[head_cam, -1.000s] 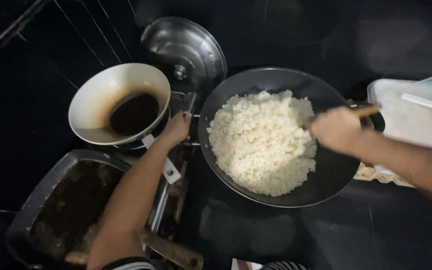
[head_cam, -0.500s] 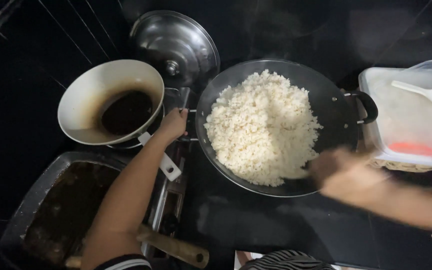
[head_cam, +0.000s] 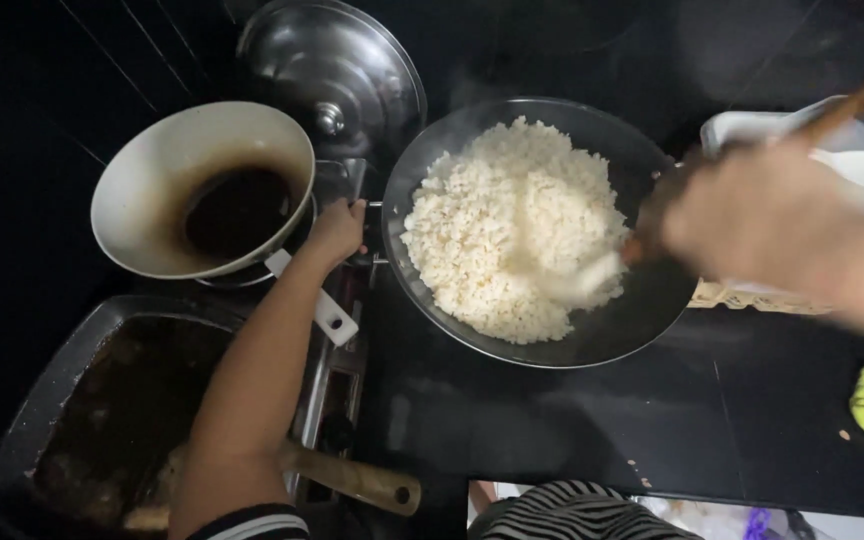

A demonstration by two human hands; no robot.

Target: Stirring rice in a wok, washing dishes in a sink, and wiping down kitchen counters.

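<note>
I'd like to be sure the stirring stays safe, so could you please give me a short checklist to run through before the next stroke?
1. Left hand steadies the dark pan at its near-side handle: ok.
2. Right hand grips the wooden spatula: ok, though blurred by motion.
3. Spatula tip is in the rice: ok.
4. Rice stays inside the pan rim, none spilled: ok.
5. White pan with dark sauce sits close beside the left hand: not ok, easy to knock.
6. Burner flame level: cannot tell.
</note>
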